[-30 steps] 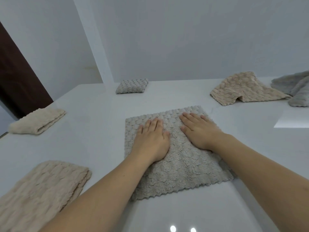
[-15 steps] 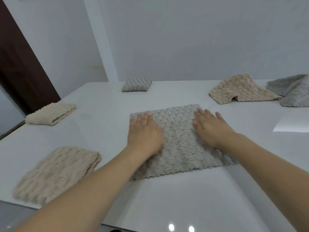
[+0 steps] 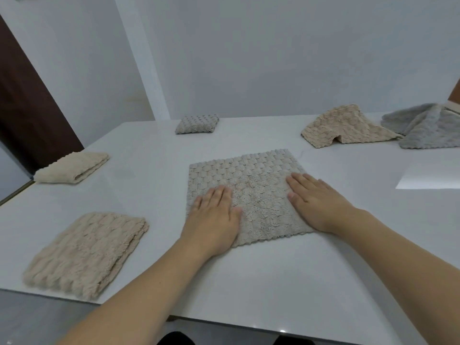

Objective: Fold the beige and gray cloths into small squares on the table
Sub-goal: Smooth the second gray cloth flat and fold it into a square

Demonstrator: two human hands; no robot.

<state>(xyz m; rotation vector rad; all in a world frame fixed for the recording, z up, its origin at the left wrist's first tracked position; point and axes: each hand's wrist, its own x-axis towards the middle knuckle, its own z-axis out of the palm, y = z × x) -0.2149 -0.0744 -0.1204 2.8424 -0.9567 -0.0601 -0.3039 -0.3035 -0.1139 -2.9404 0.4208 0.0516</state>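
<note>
Head view: both hands, left hand (image 3: pixel 211 220) and right hand (image 3: pixel 316 202), flat on gray cloth (image 3: pixel 249 185)

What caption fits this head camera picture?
Both hands, left and right, press flat on a gray cloth on the table.

White table (image 3: pixel 249 282); pale gray walls (image 3: pixel 273 58); dark brown door (image 3: pixel 27 108) left.

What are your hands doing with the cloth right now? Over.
Left hand and right hand flat, pressing the spread gray cloth. Not yet folded. Nothing in the way.
</note>
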